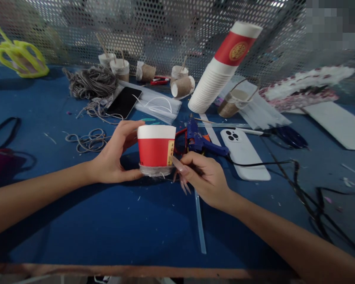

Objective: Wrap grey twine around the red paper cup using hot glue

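A red and white paper cup (154, 150) is held by my left hand (118, 152), thumb near its base and fingers behind its left side. Grey yarn (156, 170) is wound around the bottom of the cup. My right hand (205, 177) is at the cup's lower right, thumb and fingers drawn together with long nails by the yellow label. Whatever lies between those fingers is too small to make out. Just beyond the right hand lies a blue glue gun (198, 138). A clear glue stick (200, 225) extends from under the right hand toward the table's front.
Behind stand a leaning stack of paper cups (215, 75), a yarn pile (90, 83), a black phone (124, 102) and several wrapped cups. A white phone (248, 157) and black cables (310, 209) lie right. A yellow basket-like item (20, 59) sits far left, before a perforated metal panel (154, 27).
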A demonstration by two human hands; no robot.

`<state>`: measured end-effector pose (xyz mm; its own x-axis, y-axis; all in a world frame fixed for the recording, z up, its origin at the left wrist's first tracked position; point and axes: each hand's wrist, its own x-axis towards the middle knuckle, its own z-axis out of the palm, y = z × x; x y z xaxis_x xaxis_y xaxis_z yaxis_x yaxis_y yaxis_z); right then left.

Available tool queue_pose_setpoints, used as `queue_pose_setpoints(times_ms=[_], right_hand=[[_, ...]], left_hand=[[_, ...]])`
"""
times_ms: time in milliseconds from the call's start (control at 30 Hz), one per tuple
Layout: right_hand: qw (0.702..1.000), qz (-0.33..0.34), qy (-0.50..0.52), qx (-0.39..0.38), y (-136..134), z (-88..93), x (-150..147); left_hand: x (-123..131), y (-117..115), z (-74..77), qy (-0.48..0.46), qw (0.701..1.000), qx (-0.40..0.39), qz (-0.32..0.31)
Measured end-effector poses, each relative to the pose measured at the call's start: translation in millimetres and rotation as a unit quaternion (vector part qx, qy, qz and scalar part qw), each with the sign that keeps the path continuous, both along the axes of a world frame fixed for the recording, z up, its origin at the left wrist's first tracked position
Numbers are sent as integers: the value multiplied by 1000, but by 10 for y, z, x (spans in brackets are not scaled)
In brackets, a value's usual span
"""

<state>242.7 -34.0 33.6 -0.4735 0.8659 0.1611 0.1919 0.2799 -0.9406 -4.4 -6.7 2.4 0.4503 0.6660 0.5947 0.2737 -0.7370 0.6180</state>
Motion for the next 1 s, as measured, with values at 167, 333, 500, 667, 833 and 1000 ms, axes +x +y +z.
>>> queue_pose_setpoints(times_ms=[167, 333, 500, 667, 833, 1000], right_hand=[[1000, 4, -5, 17, -6, 31, -12], [999, 8, -21, 47, -5, 29, -15], [997, 13, -8, 81, 7, 8, -18], [992, 18, -10, 123, 19, 2, -24], [983, 12, -13, 183, 31, -58, -28], [969, 8, -15, 246, 37, -120, -51]], left_hand=[[20, -4, 8, -1, 1000, 8, -13], [20, 20, 12, -8, 999, 31, -35], [17, 64, 1, -11, 995, 74, -59], [10, 67, 5, -15, 995, 74, -72], [12, 70, -4, -31, 993, 77, -86], [18, 73, 5, -41, 991, 77, -97]])
